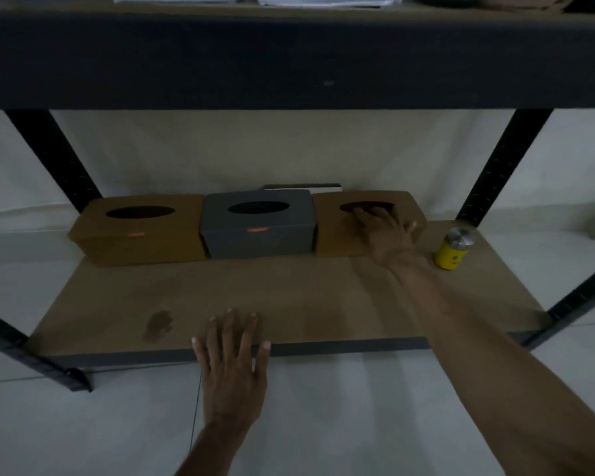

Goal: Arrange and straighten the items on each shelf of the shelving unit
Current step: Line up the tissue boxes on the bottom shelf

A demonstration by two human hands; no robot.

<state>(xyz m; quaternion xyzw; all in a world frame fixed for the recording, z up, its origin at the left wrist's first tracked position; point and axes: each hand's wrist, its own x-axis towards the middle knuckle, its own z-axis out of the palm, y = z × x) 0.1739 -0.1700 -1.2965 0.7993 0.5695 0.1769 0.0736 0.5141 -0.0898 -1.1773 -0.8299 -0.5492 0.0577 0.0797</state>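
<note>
A low shelf [289, 297] of brown board in a black metal frame was seen from above in dim light. Three tissue boxes stood in a row along its back edge, sides touching or nearly so.

The right brown tissue box [337, 235] lay directly under the right grip [387, 231], a bare hand reaching in from 5 o'clock. The palm rested on the box's top. The fingers lay stretched out towards 10 o'clock, with their tips at the rim of the dark oval opening. Whether the tips dipped into the opening could not be told. The thumb pointed towards 2 o'clock, near the box's right edge. This grip was released and flat, pressing on the box rather than clasping it.

At 9 o'clock from that box stood the grey tissue box [258, 231], and beyond it the left brown tissue box [138, 235], set slightly askew. A thin pale flat item [303, 187] showed behind the grey one.

A small yellow canister [450, 254] with a silver lid stood upright at 3 o'clock from the right grip, apart from the boxes.

The left grip [234, 365] lay at 6 o'clock in the view, released. Its fingers were spread flat over the shelf's front edge and held nothing. A dark stain [158, 324] marked the board at 10 o'clock from it.
</note>
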